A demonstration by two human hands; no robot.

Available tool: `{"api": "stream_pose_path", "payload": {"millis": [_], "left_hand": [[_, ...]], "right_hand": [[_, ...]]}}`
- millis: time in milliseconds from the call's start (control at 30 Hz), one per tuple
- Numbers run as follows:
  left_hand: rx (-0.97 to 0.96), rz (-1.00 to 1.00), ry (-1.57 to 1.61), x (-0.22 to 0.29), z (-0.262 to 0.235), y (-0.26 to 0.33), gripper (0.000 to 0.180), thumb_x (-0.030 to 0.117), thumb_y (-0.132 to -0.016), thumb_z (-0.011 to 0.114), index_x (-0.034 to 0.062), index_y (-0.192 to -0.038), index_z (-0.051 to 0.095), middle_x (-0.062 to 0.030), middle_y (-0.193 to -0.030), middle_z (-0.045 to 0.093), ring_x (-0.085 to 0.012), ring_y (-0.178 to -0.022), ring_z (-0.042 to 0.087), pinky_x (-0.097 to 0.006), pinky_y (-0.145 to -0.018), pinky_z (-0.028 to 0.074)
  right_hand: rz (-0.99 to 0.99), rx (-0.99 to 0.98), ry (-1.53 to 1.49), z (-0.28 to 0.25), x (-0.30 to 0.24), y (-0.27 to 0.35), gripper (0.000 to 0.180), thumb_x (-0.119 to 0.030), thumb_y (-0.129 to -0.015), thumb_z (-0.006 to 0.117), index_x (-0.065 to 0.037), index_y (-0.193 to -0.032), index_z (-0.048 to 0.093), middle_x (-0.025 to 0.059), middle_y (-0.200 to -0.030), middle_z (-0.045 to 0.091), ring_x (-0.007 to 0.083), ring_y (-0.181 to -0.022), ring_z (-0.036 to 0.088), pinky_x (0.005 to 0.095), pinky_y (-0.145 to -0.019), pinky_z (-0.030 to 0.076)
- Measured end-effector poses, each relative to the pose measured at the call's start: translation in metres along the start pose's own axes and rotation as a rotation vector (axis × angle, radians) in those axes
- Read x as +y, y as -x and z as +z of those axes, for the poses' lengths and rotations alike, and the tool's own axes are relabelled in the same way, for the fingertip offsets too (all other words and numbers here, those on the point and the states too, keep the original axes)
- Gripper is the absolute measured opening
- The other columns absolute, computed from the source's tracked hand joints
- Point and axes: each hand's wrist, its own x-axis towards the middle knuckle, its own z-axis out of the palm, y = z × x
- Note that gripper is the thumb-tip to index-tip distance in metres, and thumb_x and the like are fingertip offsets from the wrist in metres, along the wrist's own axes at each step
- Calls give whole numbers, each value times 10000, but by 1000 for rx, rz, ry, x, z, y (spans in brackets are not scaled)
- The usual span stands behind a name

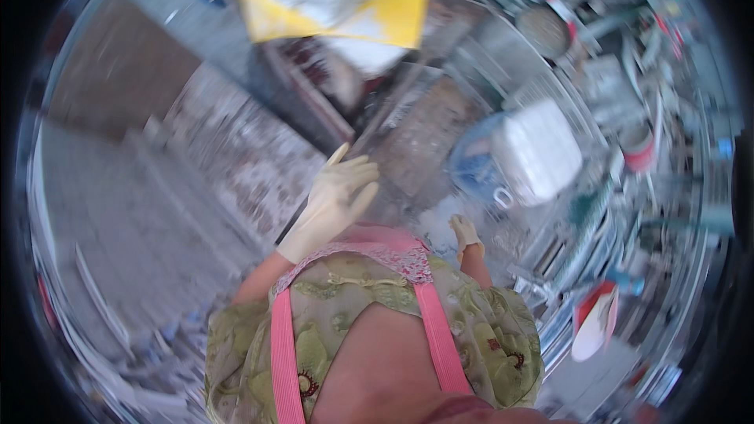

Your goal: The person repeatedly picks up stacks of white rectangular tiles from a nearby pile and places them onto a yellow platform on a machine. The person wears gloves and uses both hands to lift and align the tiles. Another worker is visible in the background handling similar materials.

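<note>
A cream-coloured glove covers my left hand (336,195), which is raised before my apron (389,239). Its fingers are stretched and apart, with nothing visible in them. Just beyond lies the corner of a dark-edged tray or box (310,106). My right hand (465,232), gloved the same way, is low at my right side. Blur and its small size hide what its fingers do. Nearest to it stands a blue tub (475,159) with a white, block-like container (542,153) at its right.
A yellow sheet or sack (338,12) bearing pale powdery material lies at the far side. To the left are a stained, whitish board (228,157) and a brown panel (122,71). Racks, a pink-banded pot (637,147) and a round container (543,31) crowd the right.
</note>
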Motion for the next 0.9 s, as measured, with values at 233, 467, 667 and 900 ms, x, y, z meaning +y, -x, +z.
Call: {"api": "stream_pose_path", "payload": {"millis": [233, 467, 667, 900], "left_hand": [[-150, 131, 130, 44, 88, -110, 207, 92, -874, 696, 22, -1066, 727, -159, -1137, 732, -346, -1181, 658, -550, -1169, 373], [-221, 151, 30, 23, 116, -209, 207, 106, -868, 709, 13, -1053, 726, -155, -1135, 736, -345, -1171, 665, -560, -1151, 396], [-203, 182, 87, -9, 142, -316, 199, 99, -862, 712, 8, -1038, 719, -147, -1126, 738, -344, -1167, 667, -548, -1142, 409], [-38, 138, 40, -39, 122, -446, 205, 87, -873, 686, -6, -1053, 714, -175, -1113, 733, -379, -1142, 668, -536, -1138, 409]], "right_hand": [[38, 185, -478, -70, -38, -19, 436, -331, -979, 566, 13, -1220, 681, 173, -1094, 733, 238, -1038, 676, 357, -934, 491], [-25, 220, -825, -178, -149, -79, 432, -341, -1030, 578, 25, -1241, 666, 102, -1010, 757, 171, -956, 681, 309, -893, 492], [-161, 321, -831, -310, -171, -198, 435, -340, -1026, 607, 39, -1231, 672, 109, -914, 757, 163, -836, 688, 299, -788, 524], [-74, 450, -616, -449, -142, -346, 424, -331, -991, 669, 27, -1217, 694, 109, -925, 762, 170, -765, 700, 321, -759, 544]]}}
